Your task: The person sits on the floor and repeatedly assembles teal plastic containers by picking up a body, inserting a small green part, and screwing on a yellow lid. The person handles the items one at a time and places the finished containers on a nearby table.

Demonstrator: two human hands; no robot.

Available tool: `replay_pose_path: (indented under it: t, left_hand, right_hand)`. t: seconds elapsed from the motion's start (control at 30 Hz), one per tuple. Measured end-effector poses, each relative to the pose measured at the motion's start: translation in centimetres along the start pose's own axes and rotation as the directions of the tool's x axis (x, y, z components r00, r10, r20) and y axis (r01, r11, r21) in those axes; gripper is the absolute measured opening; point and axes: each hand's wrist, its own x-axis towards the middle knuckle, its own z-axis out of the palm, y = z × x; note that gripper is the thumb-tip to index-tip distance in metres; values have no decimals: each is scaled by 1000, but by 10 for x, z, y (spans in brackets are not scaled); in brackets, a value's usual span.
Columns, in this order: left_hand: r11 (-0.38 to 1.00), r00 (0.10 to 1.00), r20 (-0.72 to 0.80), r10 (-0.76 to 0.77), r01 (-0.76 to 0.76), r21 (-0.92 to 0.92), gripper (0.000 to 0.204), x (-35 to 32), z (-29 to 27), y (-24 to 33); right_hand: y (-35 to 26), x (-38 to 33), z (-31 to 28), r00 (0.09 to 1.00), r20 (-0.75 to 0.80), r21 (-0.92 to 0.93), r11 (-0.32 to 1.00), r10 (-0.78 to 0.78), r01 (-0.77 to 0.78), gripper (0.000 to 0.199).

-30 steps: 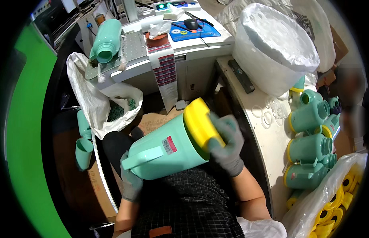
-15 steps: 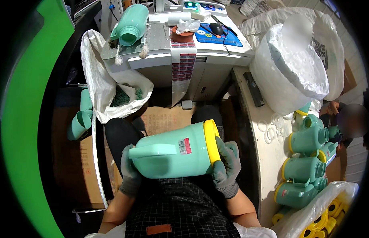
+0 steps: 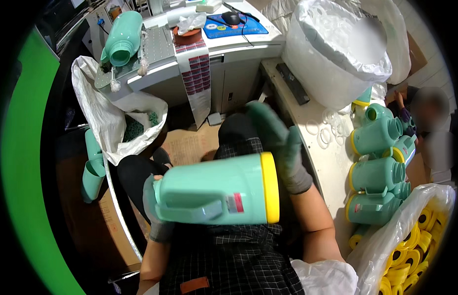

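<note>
A mint-green jug (image 3: 209, 179) lies sideways above my lap, its handle facing up toward me and a small label beside the handle. A yellow base ring (image 3: 271, 189) sits on its right end. My left hand (image 3: 157, 206), in a grey glove, is wrapped round the narrower left end; the mouth there is hidden. Clear of the base ring, my gloved right hand (image 3: 283, 145) is raised with fingers and thumb spread, somewhat blurred, and holds nothing.
Several mint jugs (image 3: 371, 172) lie on the bench to the right, near clear rings (image 3: 325, 137). A bag of yellow rings (image 3: 411, 250) stands at lower right. Another jug (image 3: 124, 42) rests on the machine, above a white sack (image 3: 93, 93). A co-worker's hand (image 3: 400, 100) shows at far right.
My right hand has let go of the yellow base ring and moved up and away, its fingers opening. The jug has turned a little in my left hand. The whole view has shifted.
</note>
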Motion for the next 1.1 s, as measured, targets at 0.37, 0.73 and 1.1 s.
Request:
replay_pose_path:
  t: [0.37, 0.73, 1.1]
  left_hand:
    - [601, 845, 475, 246, -517, 609, 50, 3, 12, -5]
    - [904, 904, 418, -91, -101, 415, 35, -24, 123, -6]
    - [784, 948, 265, -177, -27, 620, 24, -29, 120, -18]
  right_hand:
    - [16, -96, 15, 792, -341, -632, 747, -507, 206, 61]
    - [-95, -58, -231, 454, -891, 308, 711, -18, 633, 52]
    - [-51, 58, -435, 197, -897, -439, 848, -396, -297, 49]
